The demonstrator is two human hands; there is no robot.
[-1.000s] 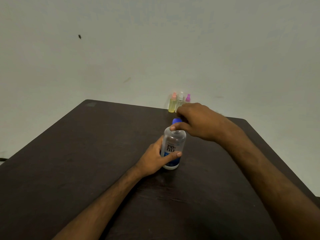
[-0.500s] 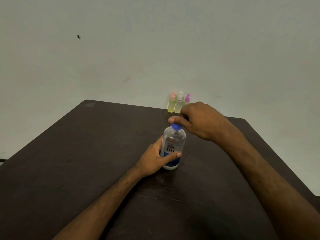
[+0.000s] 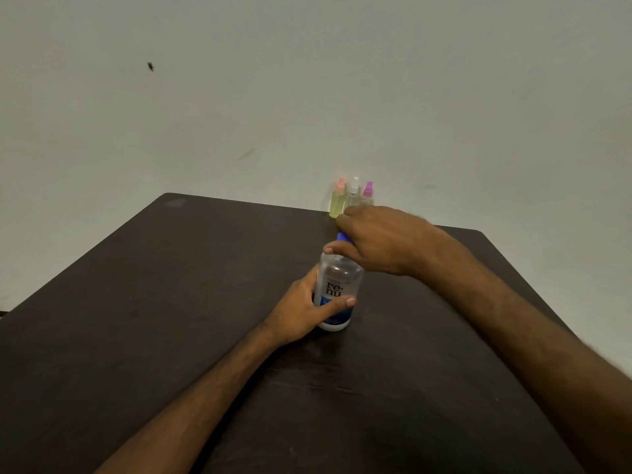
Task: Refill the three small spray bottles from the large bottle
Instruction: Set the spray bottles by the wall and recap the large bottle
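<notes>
Large bottle upright mid-table, both hands on it.

The large bottle (image 3: 337, 292) stands on the dark table (image 3: 136, 319); the left hand (image 3: 304, 311) wraps its labelled body, thumb across the front, while the right hand (image 3: 379, 239) curls over its blue cap (image 3: 343, 237). Three small spray bottles (image 3: 352, 196) stand together at the far edge, just beyond the right hand, against the wall (image 3: 307, 80).

Table (image 3: 171, 302): large bottle (image 3: 338, 285) upright near centre, left hand (image 3: 301, 316) at its left side, right hand (image 3: 379, 241) over its top; three small spray bottles (image 3: 354, 196) in a row behind it at far edge, wall (image 3: 307, 97) behind them
</notes>
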